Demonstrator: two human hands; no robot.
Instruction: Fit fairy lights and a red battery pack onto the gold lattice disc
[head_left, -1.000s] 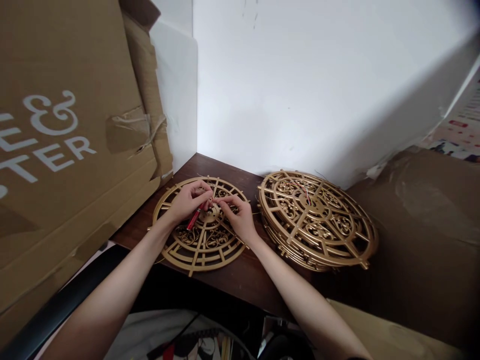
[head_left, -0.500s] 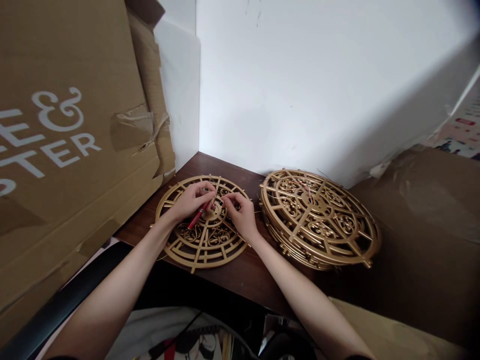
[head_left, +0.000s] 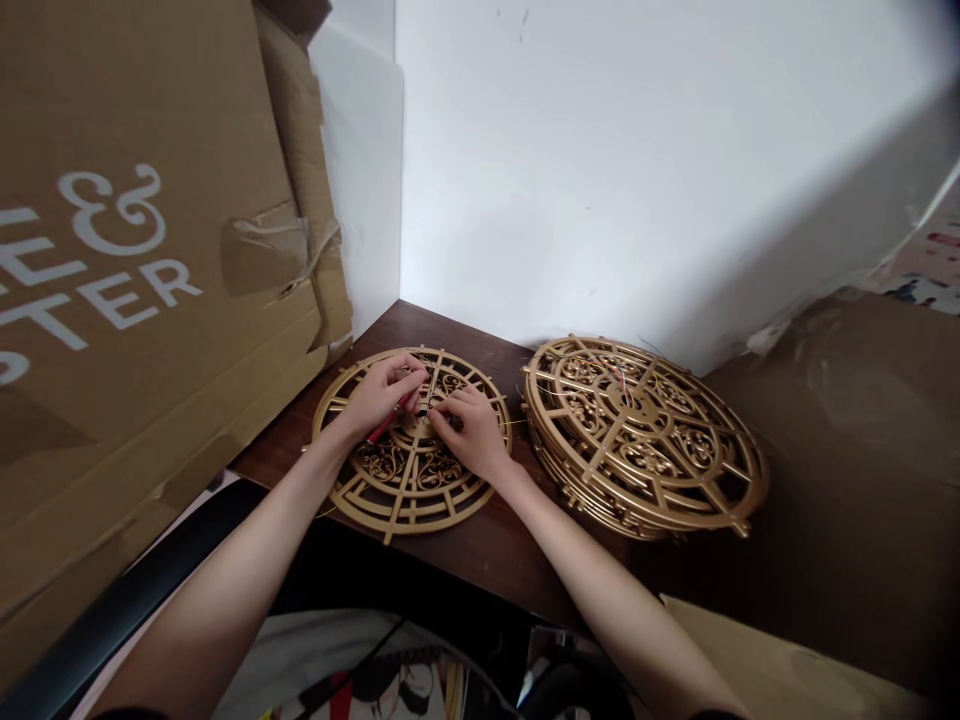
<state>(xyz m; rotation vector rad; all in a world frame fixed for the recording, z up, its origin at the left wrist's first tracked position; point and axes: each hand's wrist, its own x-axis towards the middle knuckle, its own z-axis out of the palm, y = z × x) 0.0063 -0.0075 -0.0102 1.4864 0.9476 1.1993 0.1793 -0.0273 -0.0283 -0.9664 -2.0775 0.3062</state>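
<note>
A round gold openwork frame point(head_left: 405, 490) lies flat on a dark wooden table point(head_left: 487, 545). My left hand point(head_left: 379, 392) rests over its upper middle and grips a thin red tool point(head_left: 381, 428) that slants down to the left. My right hand point(head_left: 469, 432) lies beside it over the frame's hub, fingers bent and pinched at something small near the centre. What the fingertips hold is hidden. To the right stands a stack of the same gold frames point(head_left: 645, 435), with thin red and white wires at its top centre.
A large brown cardboard box point(head_left: 135, 300) with white lettering leans at the left. A white wall point(head_left: 600, 150) closes the corner behind the table. Brown wrapped bulk point(head_left: 855, 420) fills the right. A black bar point(head_left: 135, 600) and cloth lie below the table's front edge.
Both hands have shifted slightly on the frame's hub; the right hand has moved left, closer to the left one. The view has drifted a little.
</note>
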